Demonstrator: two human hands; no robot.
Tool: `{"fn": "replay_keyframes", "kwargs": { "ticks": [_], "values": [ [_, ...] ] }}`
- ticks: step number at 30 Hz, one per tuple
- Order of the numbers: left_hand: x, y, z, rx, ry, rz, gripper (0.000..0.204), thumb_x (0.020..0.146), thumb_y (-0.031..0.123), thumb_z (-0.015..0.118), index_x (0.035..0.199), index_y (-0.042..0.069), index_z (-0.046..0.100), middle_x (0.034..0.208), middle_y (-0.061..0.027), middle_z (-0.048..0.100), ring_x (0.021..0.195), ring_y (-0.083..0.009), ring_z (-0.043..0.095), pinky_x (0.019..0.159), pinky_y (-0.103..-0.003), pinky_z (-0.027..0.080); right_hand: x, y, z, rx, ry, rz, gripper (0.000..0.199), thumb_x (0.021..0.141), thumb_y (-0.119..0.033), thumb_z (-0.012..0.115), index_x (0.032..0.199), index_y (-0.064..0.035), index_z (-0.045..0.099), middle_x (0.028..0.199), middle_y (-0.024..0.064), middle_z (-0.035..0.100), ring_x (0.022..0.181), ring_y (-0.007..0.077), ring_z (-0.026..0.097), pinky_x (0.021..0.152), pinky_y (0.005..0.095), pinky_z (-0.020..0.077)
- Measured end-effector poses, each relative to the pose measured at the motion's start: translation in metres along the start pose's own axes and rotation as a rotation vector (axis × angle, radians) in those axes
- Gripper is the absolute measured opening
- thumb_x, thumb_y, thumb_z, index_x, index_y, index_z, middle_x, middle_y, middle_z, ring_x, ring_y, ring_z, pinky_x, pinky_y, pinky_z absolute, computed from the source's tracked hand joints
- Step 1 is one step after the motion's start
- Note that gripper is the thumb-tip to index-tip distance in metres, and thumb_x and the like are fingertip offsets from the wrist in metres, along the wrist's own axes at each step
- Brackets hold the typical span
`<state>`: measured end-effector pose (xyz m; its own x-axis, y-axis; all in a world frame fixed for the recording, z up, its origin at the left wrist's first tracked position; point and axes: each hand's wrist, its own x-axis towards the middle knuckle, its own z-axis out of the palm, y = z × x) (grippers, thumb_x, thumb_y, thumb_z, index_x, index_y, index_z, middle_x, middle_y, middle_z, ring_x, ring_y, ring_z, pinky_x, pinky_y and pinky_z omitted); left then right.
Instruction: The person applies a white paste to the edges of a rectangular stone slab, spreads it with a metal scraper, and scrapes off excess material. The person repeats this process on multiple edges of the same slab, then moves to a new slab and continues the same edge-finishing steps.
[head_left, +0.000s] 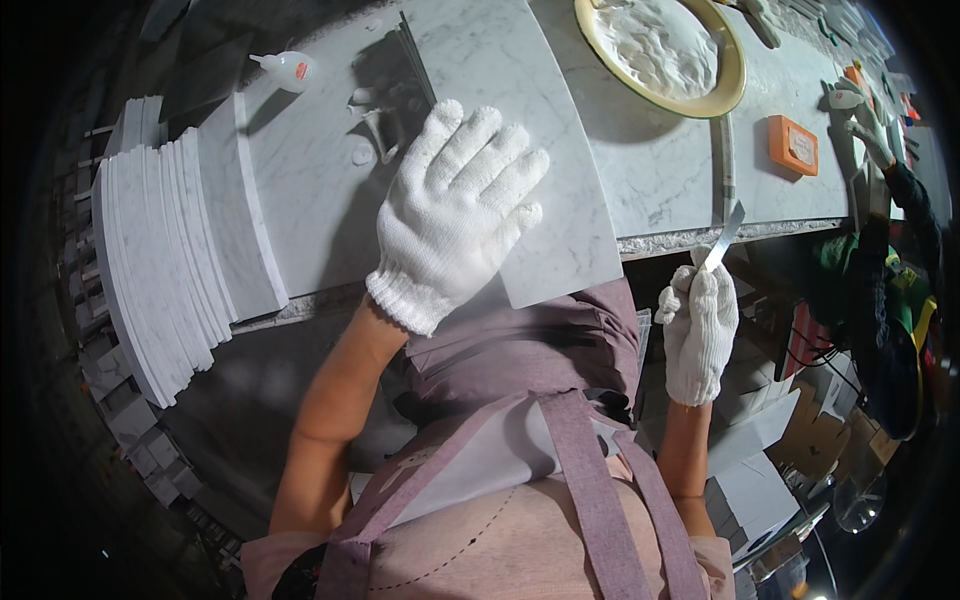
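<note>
My left hand (450,215), in a white knitted glove, lies with fingers spread on a grey-veined white marble slab (560,240). The slab's lower corner juts past the table's front edge, close to my apron. In a matching glove, my right hand (697,325) is closed around what looks like a putty knife (724,238). Its thin metal blade points up and to the right, just off the front edge of the table. The glove hides its handle.
A yellow-rimmed basin (735,85) of white paste or powder stands at the back, right of an orange box (793,146) comes another person's gloved hand (873,135). Stacked marble slabs (160,260) line the left side. A white squeeze bottle (290,72) sits behind them.
</note>
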<state>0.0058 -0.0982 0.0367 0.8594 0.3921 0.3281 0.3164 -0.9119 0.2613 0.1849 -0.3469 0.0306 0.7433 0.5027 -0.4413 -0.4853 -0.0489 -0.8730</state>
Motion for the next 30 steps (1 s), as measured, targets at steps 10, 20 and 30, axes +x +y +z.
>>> {"fn": "replay_keyframes", "kwargs": {
  "ticks": [10,20,30],
  "values": [
    [-0.036,0.061,-0.026,-0.063,-0.286,0.115,0.037,0.103,0.028,0.058,0.134,0.012,0.068,0.14,-0.0065,0.066,0.138,-0.0259,0.057,0.122,-0.046,0.04,0.001,-0.003,0.01,0.032,-0.119,0.0,0.034,0.108,-0.024,0.065,0.13,0.0004,0.062,0.102,0.0084,0.067,0.078,0.0148,0.064,0.066,0.028,0.0525],
    [-0.067,0.059,-0.045,-0.604,0.003,-0.665,0.026,0.099,0.022,0.076,0.117,0.004,0.073,0.108,-0.0084,0.072,0.097,-0.0217,0.07,0.088,-0.034,0.057,-0.006,-0.015,0.037,-0.413,-0.365,0.065,0.025,0.095,0.009,0.06,0.116,0.0018,0.072,0.127,0.0134,0.066,0.097,0.014,0.069,0.078,0.0267,0.0578],
    [-0.067,0.05,-0.015,-0.991,-0.255,-1.272,0.076,0.097,0.049,0.077,0.146,-0.004,0.053,0.131,-0.017,0.066,0.122,-0.0223,0.06,0.109,-0.036,0.047,-0.022,-0.009,0.048,-0.765,-0.548,-0.526,0.018,0.093,0.009,0.066,0.109,0.0035,0.069,0.146,0.0262,0.061,0.083,0.0152,0.071,0.071,0.0282,0.0591]
  ]
}}
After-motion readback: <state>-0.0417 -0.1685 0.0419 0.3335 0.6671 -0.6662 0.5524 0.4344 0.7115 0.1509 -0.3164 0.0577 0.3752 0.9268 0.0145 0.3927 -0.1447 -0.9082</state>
